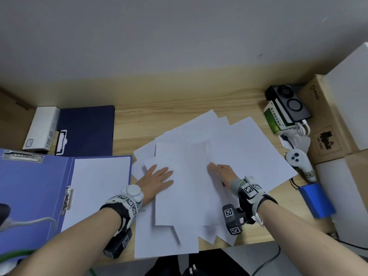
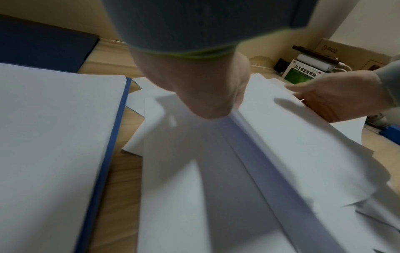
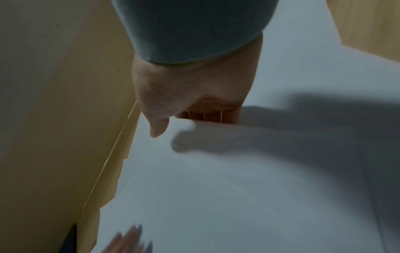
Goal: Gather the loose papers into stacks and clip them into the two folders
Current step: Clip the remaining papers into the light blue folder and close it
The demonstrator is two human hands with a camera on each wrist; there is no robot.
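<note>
Loose white papers (image 1: 199, 156) lie fanned over the middle of the wooden desk. My left hand (image 1: 159, 177) rests flat on them with straight fingers, its fingertips at the left edge of the top sheets. My right hand (image 1: 221, 172) pinches the right edge of those sheets; in the right wrist view its thumb (image 3: 158, 130) lies on top of the paper (image 3: 216, 188) and the fingers run underneath. The light blue folder (image 1: 35, 186) lies open at the left with a sheet (image 1: 99, 186) inside and a metal clip (image 1: 68, 198). A dark navy folder (image 1: 87, 128) lies shut behind it.
A white box (image 1: 41, 128) stands by the navy folder. At the right are cardboard boxes (image 1: 326, 120), a black device (image 1: 288, 102), a green packet (image 1: 276, 120), a white controller (image 1: 300, 162) and a blue battery (image 1: 316, 200). Papers overhang the desk's front edge (image 1: 258, 242).
</note>
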